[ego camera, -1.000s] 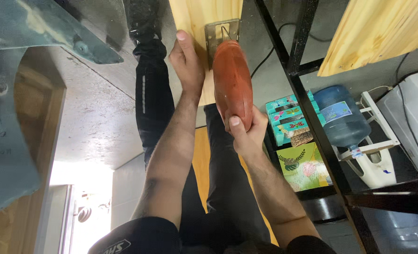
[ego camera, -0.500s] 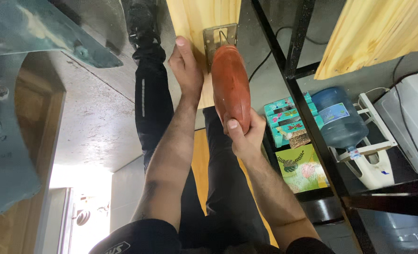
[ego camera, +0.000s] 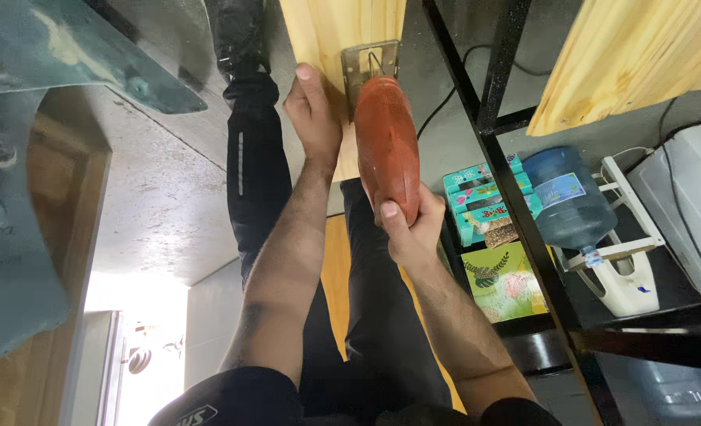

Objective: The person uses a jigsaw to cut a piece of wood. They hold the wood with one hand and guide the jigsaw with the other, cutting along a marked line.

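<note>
Two hands on job: right hand [ego camera: 410, 233] grip clamped on red jigsaw [ego camera: 385, 146], its base plate on pine plank [ego camera: 327, 31]; left hand [ego camera: 312, 110] grip flat, spread on plank beside saw.

place: a small home workshop or storage room
woodwork: pale pine board [ego camera: 330, 31] under a red power jigsaw [ego camera: 386, 146], more pine planks [ego camera: 626, 63] far right
floor: bare grey concrete [ego camera: 161, 197]
storage: black metal rack [ego camera: 524, 197] at right holding a blue water bottle [ego camera: 567, 201] and coloured boxes [ego camera: 484, 197]
</note>
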